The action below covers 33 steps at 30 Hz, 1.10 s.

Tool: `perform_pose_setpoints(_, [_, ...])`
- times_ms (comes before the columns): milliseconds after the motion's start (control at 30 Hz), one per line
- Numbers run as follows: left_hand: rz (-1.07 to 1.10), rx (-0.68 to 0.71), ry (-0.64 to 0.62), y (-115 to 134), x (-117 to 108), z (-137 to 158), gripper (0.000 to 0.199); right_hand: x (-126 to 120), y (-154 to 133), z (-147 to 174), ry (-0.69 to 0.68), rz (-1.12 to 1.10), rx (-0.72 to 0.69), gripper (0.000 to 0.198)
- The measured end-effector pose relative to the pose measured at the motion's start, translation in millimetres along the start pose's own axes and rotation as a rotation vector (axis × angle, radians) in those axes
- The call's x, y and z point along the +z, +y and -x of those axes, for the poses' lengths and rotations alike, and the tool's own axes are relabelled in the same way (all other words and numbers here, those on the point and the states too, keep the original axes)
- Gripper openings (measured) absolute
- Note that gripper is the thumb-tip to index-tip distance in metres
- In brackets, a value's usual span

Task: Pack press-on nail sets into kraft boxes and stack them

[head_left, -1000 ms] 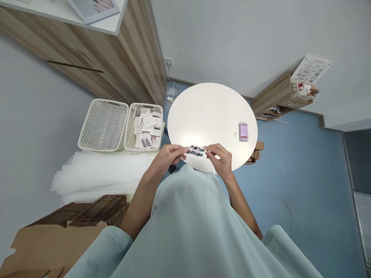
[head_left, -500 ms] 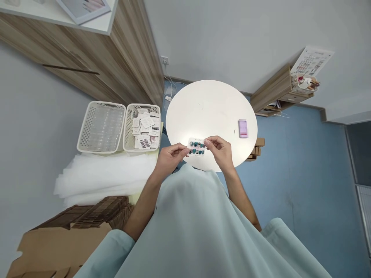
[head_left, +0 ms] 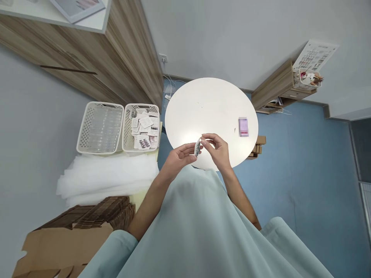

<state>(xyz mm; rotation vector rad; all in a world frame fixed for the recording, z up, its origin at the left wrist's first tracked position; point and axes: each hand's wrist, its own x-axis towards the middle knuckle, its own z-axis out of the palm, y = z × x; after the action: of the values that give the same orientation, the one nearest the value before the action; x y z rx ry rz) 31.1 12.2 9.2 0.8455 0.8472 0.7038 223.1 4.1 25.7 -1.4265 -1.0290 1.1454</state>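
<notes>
Card [head_left: 197, 146] of press-on nails has flipped: half a second ago it lay flat, face up to the camera, with dark green nails showing in rows. Now it's turned near edge-on, so only a thin sliver shows and the nails are mostly hidden.

Left hand [head_left: 180, 156]: fingertips pinching the card's lower left edge, palm partly up. Right hand [head_left: 216, 148]: thumb and forefinger pinching the top right edge, other fingers curled loosely. Both grips have stayed on through the turn, with the hands closer together than before.

Card is held in the air over the near rim of the round white worktop [head_left: 208, 112], not touching it.

My read: this is a rotate-to-inspect move, back or side being checked. Can't tell which face is toward the person.

Elsewhere: small pink box [head_left: 243, 127] sits well apart on the worktop's right side. Basket [head_left: 142, 127] with similar cards is off to the left, beside an emptier-looking basket [head_left: 100, 127].
</notes>
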Motion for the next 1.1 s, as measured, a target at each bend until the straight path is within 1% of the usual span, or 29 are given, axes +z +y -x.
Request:
perform_pose_setpoints(67, [-0.099, 0.024, 0.154, 0, 3, -2, 0.072, 2, -1, 2, 0.020, 0.043, -0.015, 0.035])
perform_pose_setpoints(133, [-0.230, 0.063, 0.286, -1, 7, -3, 0.073, 4, -2, 6, 0.004, 0.074, -0.013, 0.031])
perform_pose_setpoints(167, [-0.297, 0.088, 0.336, -1, 8, -3, 0.073, 5, -3, 8, -0.002, 0.087, -0.010, 0.029])
perform_pose_setpoints(233, [-0.399, 0.140, 0.394, -3, 11, -3, 0.072, 7, -2, 9, 0.017, 0.114, 0.002, 0.026])
perform_pose_setpoints(300, [-0.427, 0.181, 0.416, -4, 12, -3, 0.067, 5, 0, 7, 0.073, 0.139, 0.020, 0.027])
perform_pose_setpoints(400, [-0.378, 0.195, 0.468, -3, 12, -2, 0.049, -3, 3, -1, 0.119, 0.148, 0.052, 0.030])
perform_pose_setpoints(500, [-0.335, 0.164, 0.516, 1, 10, -1, 0.041, -12, 4, -7, 0.073, 0.120, 0.069, 0.031])
perform_pose_setpoints(600, [-0.320, 0.134, 0.490, 5, 9, -1, 0.041, -18, 3, -10, 0.030, 0.105, 0.063, 0.032])
perform_pose_setpoints(667, [-0.336, 0.140, 0.486, 7, 9, -2, 0.040, -19, 3, -11, 0.016, 0.095, 0.056, 0.032])
perform_pose_setpoints(733, [-0.408, 0.179, 0.507, 7, 12, -2, 0.038, -18, 4, -12, 0.019, 0.081, 0.054, 0.031])
perform_pose_setpoints(800, [-0.534, 0.237, 0.523, 5, 17, -2, 0.041, -15, 5, -12, 0.038, 0.072, 0.060, 0.032])
perform_pose_setpoints(900, [-0.706, 0.284, 0.510, 0, 26, -4, 0.059, -7, 7, -12, 0.063, 0.080, 0.065, 0.034])
perform_pose_setpoints(967, [-0.751, 0.289, 0.516, -4, 31, -6, 0.066, -2, 7, -10, 0.068, 0.084, 0.063, 0.035])
perform_pose_setpoints(1100, [-0.728, 0.282, 0.562, -6, 34, -11, 0.063, 5, 5, -8, 0.072, 0.076, 0.058, 0.033])
